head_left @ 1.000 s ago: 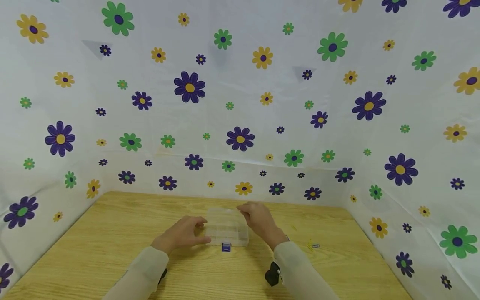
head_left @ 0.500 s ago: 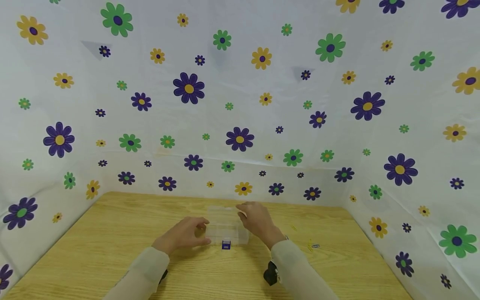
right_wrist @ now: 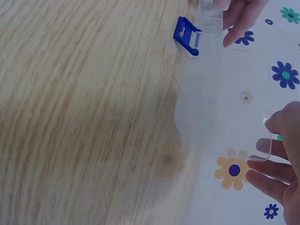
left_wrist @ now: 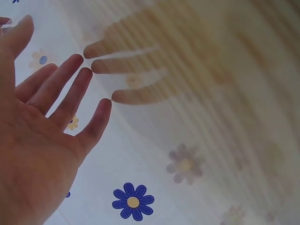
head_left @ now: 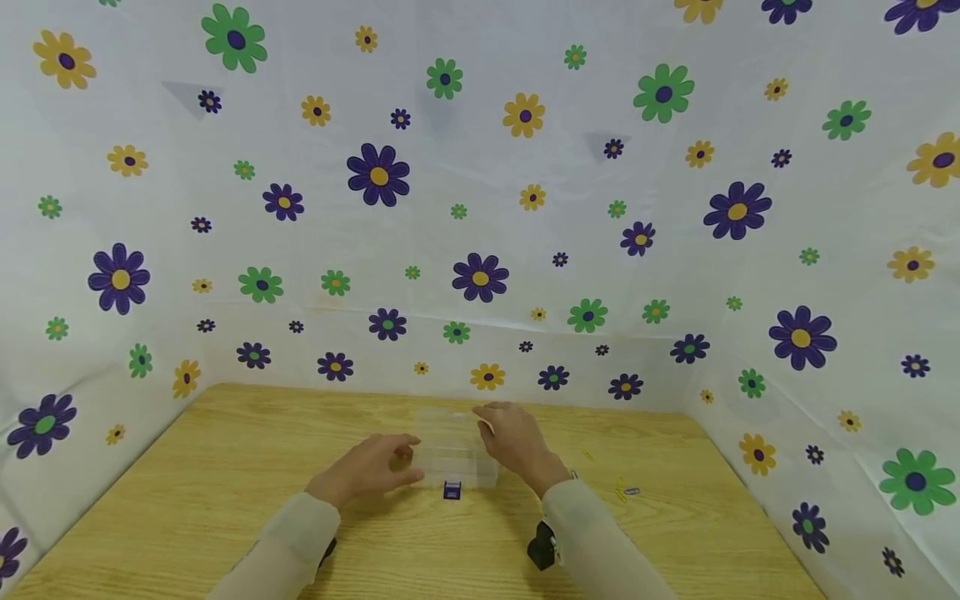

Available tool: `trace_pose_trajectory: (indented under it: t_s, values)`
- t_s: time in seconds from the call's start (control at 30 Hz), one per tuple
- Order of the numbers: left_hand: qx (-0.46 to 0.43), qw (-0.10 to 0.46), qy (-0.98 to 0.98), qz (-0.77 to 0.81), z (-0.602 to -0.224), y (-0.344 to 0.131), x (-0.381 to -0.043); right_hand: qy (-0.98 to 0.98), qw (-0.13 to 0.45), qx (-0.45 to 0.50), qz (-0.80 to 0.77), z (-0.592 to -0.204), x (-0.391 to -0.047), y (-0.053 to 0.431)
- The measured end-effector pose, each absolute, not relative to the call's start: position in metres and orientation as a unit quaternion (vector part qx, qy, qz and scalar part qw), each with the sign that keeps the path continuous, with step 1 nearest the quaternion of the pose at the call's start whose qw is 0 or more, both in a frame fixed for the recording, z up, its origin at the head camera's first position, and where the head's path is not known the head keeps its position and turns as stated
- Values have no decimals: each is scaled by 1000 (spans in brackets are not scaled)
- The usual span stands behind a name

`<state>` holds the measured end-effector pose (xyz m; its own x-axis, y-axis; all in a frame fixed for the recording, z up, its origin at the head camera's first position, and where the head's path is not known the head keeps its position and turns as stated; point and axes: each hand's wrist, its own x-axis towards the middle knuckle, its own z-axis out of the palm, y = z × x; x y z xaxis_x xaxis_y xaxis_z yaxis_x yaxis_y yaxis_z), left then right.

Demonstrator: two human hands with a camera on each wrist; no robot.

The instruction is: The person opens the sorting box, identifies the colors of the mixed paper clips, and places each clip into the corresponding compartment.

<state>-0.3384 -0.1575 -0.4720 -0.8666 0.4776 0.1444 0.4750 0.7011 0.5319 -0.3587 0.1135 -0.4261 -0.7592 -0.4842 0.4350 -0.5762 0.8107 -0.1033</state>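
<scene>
A clear plastic compartment box (head_left: 486, 475) stands on the table between both hands, its see-through lid (head_left: 442, 423) raised at the far side. A blue latch (head_left: 452, 490) sits at the box's near edge and shows larger in the right wrist view (right_wrist: 187, 36). My left hand (head_left: 363, 472) holds the box's left end between thumb and fingers; in the left wrist view the other fingers reach out to the tabletop. With thumb and fingers, my right hand (head_left: 517, 442) pinches the lid's right far corner, as the right wrist view shows. Contents of the box are too faint to tell.
Right of the right hand lie several yellow paper clips (head_left: 620, 490) and a blue one (head_left: 632, 491). One more yellow clip (head_left: 588, 456) lies farther back. A flower-printed cloth (head_left: 420, 250) surrounds the wooden table (head_left: 420, 554) at the back and sides.
The box and its blue latch have shifted slightly away from me, and the lid's far edge shows a little higher. Both hands keep nearly the same place and hold.
</scene>
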Motion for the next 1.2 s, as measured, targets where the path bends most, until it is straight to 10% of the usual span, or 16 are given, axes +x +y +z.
trace_pose_trajectory:
  t_s: [1.2]
  values:
    - [236, 9, 931, 279, -473, -157, -339, -967, 13, 241, 86, -448, -375, 105]
